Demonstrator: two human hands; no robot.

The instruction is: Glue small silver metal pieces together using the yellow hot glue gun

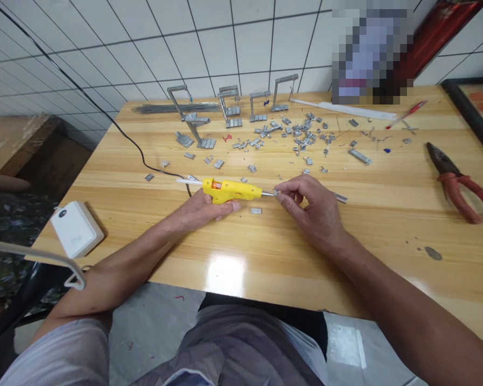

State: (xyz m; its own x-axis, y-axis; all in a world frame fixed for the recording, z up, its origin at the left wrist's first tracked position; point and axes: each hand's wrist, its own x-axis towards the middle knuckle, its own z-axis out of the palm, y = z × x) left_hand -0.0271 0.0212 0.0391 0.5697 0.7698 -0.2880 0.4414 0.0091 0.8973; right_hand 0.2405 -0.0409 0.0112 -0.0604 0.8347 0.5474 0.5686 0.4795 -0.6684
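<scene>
My left hand (pixel 203 210) is wrapped round a yellow hot glue gun (pixel 235 191), its nozzle pointing right and a clear glue stick (pixel 188 182) sticking out of its back end. At the nozzle tip, my right hand (pixel 314 209) pinches a small grey piece (pixel 276 192) between thumb and forefinger. The piece is at the tip; whether the two touch I cannot tell. Just below the gun, a small grey flat block (pixel 256 211) lies on the wooden table (pixel 177 252). A grey strip (pixel 340 198) lies partly behind my right hand.
Several small grey stands with hooked posts (pixel 228 107) line the back, near thin grey rods (pixel 177 108). Scattered grey scraps (pixel 304 134) cover the middle. Red-handled pliers (pixel 453 187) lie right, a red pen (pixel 406 114) behind. A white box-shaped device (pixel 77 229) sits left, and a black cord (pixel 132 142) crosses the table.
</scene>
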